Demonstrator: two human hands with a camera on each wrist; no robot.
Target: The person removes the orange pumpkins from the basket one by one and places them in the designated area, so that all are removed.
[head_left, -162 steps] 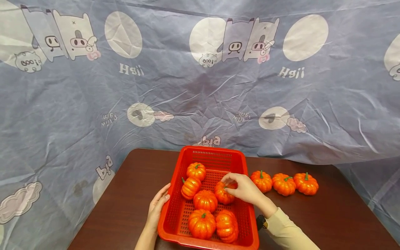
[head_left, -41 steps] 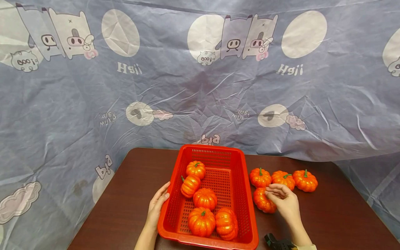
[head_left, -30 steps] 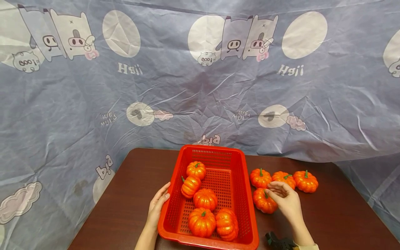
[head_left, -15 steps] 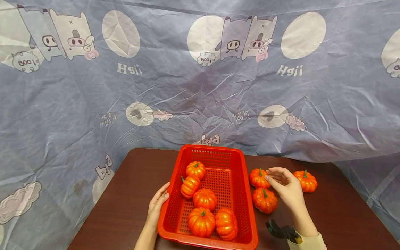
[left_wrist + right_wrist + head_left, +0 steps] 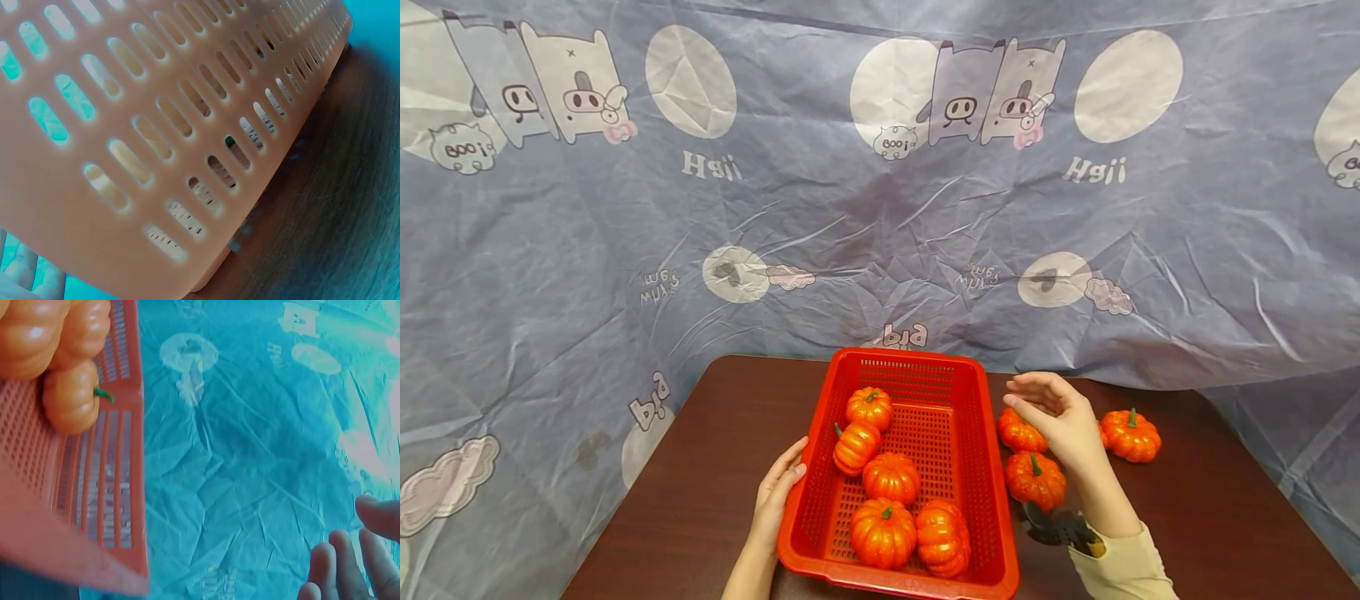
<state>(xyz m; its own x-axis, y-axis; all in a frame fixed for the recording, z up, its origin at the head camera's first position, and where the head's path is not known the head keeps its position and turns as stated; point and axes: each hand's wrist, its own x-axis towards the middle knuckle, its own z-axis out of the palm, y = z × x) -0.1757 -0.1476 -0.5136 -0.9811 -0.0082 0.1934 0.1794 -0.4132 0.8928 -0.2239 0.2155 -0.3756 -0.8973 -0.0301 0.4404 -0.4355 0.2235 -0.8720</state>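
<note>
My left hand (image 5: 777, 492) rests against the left rim of a red plastic basket (image 5: 1000, 508), its fingers fairly straight along the outside. Inside the basket lie several small orange pumpkins (image 5: 891, 477), some with green stems. To the right, my right hand (image 5: 1060, 421) hovers above the table, fingers loosely bent and holding nothing. Beneath it, a back pumpkin (image 5: 1019, 430) is partly covered. Another pumpkin (image 5: 1035, 481) sits in front of that one, and a further pumpkin (image 5: 1131, 435) stands to the right. One more is almost wholly hidden behind the right hand. In the right wrist view the fingertips (image 5: 340, 540) are apart.
The brown table (image 5: 700, 467) carries everything. A grey-blue printed cloth (image 5: 820, 208) hangs behind the table and on its left. A black wrist device (image 5: 1060, 527) is strapped at the right wrist, close to the front pumpkin.
A pumpkin that my right hand gripped in the basket now sits on the table in front of the row. The released hand has since moved up and left. The left hand stayed put.
</note>
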